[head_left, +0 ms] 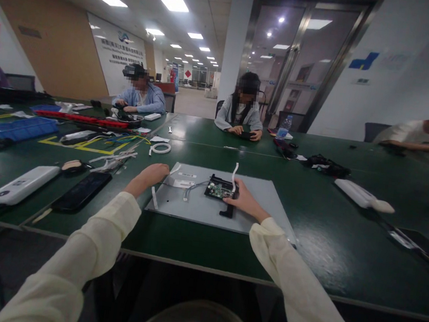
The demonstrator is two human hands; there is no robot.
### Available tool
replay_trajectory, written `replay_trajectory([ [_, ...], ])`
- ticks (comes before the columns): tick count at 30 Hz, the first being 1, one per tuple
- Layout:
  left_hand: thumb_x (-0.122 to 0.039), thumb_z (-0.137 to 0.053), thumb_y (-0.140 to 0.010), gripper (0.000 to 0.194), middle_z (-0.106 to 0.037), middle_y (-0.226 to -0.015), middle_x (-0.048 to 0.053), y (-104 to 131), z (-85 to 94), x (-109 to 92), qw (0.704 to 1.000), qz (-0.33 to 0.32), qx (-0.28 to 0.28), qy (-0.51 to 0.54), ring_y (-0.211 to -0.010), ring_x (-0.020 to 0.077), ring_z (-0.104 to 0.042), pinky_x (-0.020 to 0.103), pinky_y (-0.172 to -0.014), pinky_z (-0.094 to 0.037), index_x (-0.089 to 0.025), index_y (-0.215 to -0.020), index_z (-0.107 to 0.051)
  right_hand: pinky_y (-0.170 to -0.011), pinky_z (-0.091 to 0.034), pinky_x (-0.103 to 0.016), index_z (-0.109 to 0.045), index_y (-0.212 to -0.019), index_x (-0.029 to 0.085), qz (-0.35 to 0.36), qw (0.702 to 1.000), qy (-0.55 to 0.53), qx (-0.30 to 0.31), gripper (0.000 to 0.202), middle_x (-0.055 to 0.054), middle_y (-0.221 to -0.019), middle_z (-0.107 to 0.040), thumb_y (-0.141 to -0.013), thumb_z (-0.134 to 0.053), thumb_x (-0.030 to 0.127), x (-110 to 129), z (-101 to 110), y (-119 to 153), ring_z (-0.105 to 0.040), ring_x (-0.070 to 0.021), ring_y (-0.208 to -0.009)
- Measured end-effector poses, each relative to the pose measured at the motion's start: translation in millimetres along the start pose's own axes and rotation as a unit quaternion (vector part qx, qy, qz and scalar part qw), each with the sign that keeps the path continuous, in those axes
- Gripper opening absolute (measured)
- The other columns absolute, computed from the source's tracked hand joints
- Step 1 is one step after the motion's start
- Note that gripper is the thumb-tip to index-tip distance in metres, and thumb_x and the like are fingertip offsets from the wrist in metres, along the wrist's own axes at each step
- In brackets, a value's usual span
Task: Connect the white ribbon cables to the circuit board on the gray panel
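A flat grey panel (pixel 200 214) lies on the green table before me. Over its right part, my right hand (pixel 244 199) holds a black bracket (pixel 227 213) that carries a green circuit board (pixel 219 188). A white ribbon strip (pixel 235 176) stands up from the board. Grey cables (pixel 192 186) run from the board's left side across the panel. At the panel's upper left edge is my left hand (pixel 154 174), its fingers closed together beside a thin white strip (pixel 175 169); whatever they pinch is too small to make out. Another white strip (pixel 155 197) lies at the left edge.
A black phone (pixel 83 192) and a white power bank (pixel 21 185) lie left on the table (pixel 330 231), with a blue tray (pixel 22 129) behind. A white cable coil (pixel 160 148) sits beyond the panel. Several people sit around; a white device (pixel 354 192) lies right.
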State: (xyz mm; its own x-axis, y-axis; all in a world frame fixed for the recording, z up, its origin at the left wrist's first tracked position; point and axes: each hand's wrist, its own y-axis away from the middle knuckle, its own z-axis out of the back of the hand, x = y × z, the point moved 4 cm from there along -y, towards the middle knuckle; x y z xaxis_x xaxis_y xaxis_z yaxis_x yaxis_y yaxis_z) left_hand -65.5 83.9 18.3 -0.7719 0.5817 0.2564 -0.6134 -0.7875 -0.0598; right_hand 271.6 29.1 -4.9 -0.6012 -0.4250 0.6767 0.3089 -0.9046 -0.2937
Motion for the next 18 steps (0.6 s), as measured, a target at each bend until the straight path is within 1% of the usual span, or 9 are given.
replay_trajectory([
  [3, -0.004, -0.041, -0.077, 0.029, -0.063, -0.1, 0.012, 3.6, -2.3, 2.7, 0.999, 0.024, -0.012, 0.033, -0.097, 0.0172, -0.059, 0.027, -0.089, -0.043, -0.013, -0.09, -0.065, -0.099, -0.035, -0.04, -0.031, -0.129, 0.019, -0.003, 1.0, -0.005, 0.006, 0.078, -0.012, -0.127, -0.044, -0.066, -0.07, 0.042, 2.0, 0.6, 0.8, -0.045, -0.0248, -0.114],
  [6, -0.004, -0.039, -0.074, 0.037, -0.062, -0.104, 0.01, 5.9, -1.6, 3.1, 0.996, 0.062, -0.02, 0.066, -0.099, 0.0171, -0.058, 0.027, -0.09, -0.043, -0.016, -0.1, -0.062, -0.099, -0.034, -0.041, -0.03, -0.13, 0.019, -0.004, 1.0, -0.008, 0.006, 0.079, -0.012, -0.127, -0.044, -0.065, -0.07, 0.042, 1.7, 0.6, 0.7, -0.046, -0.025, -0.114],
  [10, 0.0, -0.039, -0.068, 0.056, -0.053, -0.125, 0.01, 5.8, -2.4, 3.2, 0.993, 0.07, -0.03, 0.086, -0.111, 0.0173, -0.052, 0.028, -0.096, -0.039, -0.014, -0.121, -0.049, -0.1, -0.033, -0.042, -0.03, -0.13, 0.019, 0.003, 1.0, -0.002, -0.005, 0.081, -0.013, -0.127, -0.043, -0.064, -0.071, 0.042, -0.8, -0.2, -0.4, -0.044, -0.026, -0.115],
  [12, 0.0, -0.039, -0.068, 0.065, -0.049, -0.131, 0.01, 4.3, -4.5, 4.5, 0.993, 0.07, -0.019, 0.092, -0.116, 0.0177, -0.049, 0.028, -0.099, -0.037, -0.016, -0.131, -0.04, -0.1, -0.032, -0.041, -0.031, -0.129, 0.018, 0.007, 1.0, -0.003, -0.009, 0.081, -0.013, -0.127, -0.043, -0.064, -0.071, 0.041, -1.8, -0.7, -1.0, -0.044, -0.0256, -0.115],
  [14, 0.0, -0.039, -0.069, 0.07, -0.049, -0.131, 0.009, 2.5, -6.9, 5.5, 0.992, 0.072, 0.008, 0.099, -0.116, 0.0177, -0.05, 0.028, -0.098, -0.037, -0.019, -0.136, -0.032, -0.1, -0.033, -0.039, -0.031, -0.129, 0.018, 0.01, 1.0, -0.005, -0.01, 0.08, -0.012, -0.126, -0.044, -0.063, -0.072, 0.04, -2.0, -1.0, -1.3, -0.044, -0.0247, -0.115],
  [16, -0.001, -0.04, -0.07, 0.071, -0.053, -0.127, 0.009, 1.1, -7.7, 5.6, 0.991, 0.078, 0.036, 0.102, -0.113, 0.0179, -0.053, 0.028, -0.095, -0.039, -0.02, -0.137, -0.031, -0.1, -0.033, -0.038, -0.031, -0.129, 0.017, 0.009, 1.0, -0.004, -0.009, 0.08, -0.012, -0.126, -0.044, -0.063, -0.072, 0.039, -1.5, -0.9, -1.3, -0.044, -0.0238, -0.114],
  [18, -0.003, -0.041, -0.071, 0.066, -0.055, -0.125, 0.009, 0.2, -6.3, 4.4, 0.991, 0.078, 0.048, 0.098, -0.11, 0.0183, -0.055, 0.027, -0.093, -0.041, -0.02, -0.135, -0.035, -0.101, -0.032, -0.038, -0.031, -0.129, 0.017, 0.008, 1.0, 0.0, -0.007, 0.08, -0.012, -0.126, -0.044, -0.064, -0.072, 0.039, -0.5, -0.5, -0.9, -0.044, -0.0234, -0.115],
])
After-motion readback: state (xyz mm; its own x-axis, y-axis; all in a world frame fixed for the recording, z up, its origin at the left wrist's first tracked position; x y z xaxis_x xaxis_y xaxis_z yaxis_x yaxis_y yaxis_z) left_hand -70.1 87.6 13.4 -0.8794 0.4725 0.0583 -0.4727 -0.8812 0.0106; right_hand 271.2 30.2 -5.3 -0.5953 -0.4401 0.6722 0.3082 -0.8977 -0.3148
